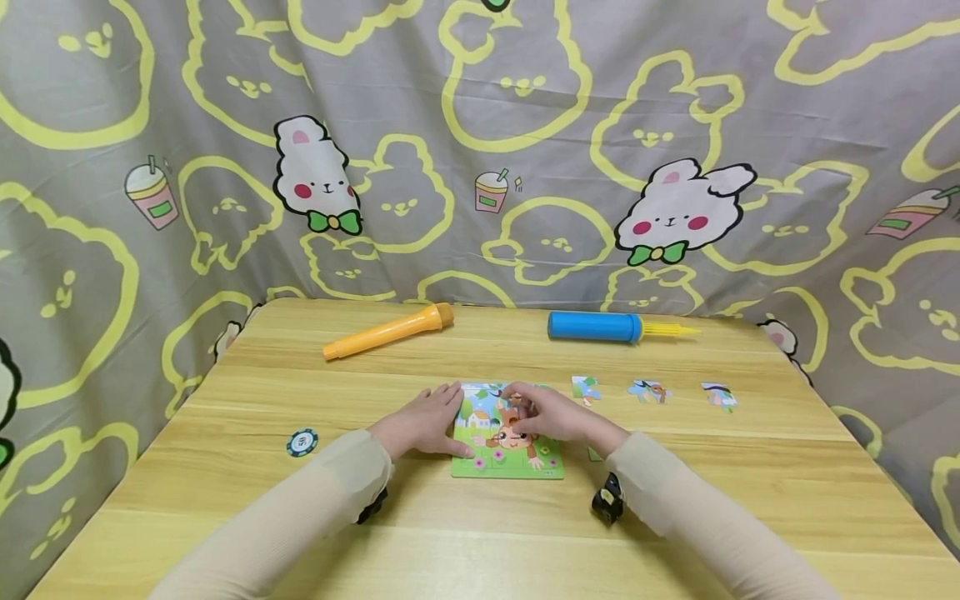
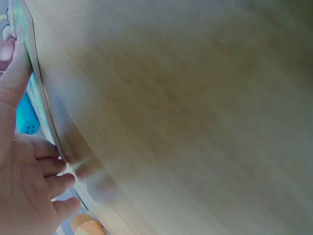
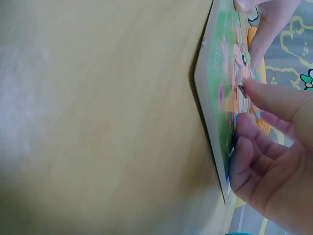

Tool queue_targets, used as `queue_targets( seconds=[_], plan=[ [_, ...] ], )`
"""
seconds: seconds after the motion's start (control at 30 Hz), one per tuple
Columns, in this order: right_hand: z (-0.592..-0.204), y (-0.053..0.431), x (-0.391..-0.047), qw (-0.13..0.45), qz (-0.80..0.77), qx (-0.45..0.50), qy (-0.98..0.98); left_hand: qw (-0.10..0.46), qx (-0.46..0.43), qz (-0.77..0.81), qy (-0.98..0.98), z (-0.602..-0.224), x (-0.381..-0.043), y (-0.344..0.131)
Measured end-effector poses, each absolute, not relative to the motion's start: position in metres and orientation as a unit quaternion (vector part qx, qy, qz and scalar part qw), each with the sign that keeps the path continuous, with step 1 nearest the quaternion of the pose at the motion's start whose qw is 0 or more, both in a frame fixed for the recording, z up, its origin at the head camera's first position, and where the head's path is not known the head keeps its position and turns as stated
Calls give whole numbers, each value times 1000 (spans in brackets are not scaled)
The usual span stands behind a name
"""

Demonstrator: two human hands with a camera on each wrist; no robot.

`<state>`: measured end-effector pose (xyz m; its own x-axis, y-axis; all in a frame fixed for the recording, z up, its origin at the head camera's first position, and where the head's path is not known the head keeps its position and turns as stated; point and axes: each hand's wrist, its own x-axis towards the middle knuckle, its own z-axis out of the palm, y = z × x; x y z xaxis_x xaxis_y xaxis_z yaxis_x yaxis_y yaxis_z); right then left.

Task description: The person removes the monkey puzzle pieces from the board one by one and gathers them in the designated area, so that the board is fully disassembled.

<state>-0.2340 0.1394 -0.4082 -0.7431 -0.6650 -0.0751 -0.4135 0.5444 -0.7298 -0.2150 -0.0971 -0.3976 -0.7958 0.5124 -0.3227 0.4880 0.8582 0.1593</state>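
Note:
A jigsaw puzzle [image 1: 507,472] with a cartoon animal, a house and flowers lies flat on the wooden table. My left hand [image 1: 426,421] rests at its left side, fingers extended along the edge and thumb over the lower left part. Over the upper right part, my right hand [image 1: 558,414] pinches a small puzzle piece [image 3: 242,90], whose slightly raised edge shows beside the thumb in the right wrist view. The right hand covers part of the picture. In the left wrist view, the left hand's fingers [image 2: 59,185] are spread by the board's rim.
Loose puzzle pieces [image 1: 649,392] lie in a row right of the board, and another piece [image 1: 595,454] is partly hidden by the right wrist. An orange microphone-shaped toy [image 1: 390,331] and a blue hand pump [image 1: 596,326] lie behind. A poker chip [image 1: 302,442] is at left.

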Motion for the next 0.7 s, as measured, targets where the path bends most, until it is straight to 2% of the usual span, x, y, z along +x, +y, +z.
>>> queue_targets(
  seconds=[0.3, 0.4, 0.7],
  plan=[
    [-411, 142, -235, 162, -461, -258, 833, 173, 267, 36, 947, -399, -216, -98],
    [-400, 144, -231, 162, -487, -237, 825, 173, 267, 37, 947, -398, -215, -97],
    [-390, 180, -230, 129, -509, -192, 829, 172, 267, 39, 947, -398, -214, -98]
  ],
)
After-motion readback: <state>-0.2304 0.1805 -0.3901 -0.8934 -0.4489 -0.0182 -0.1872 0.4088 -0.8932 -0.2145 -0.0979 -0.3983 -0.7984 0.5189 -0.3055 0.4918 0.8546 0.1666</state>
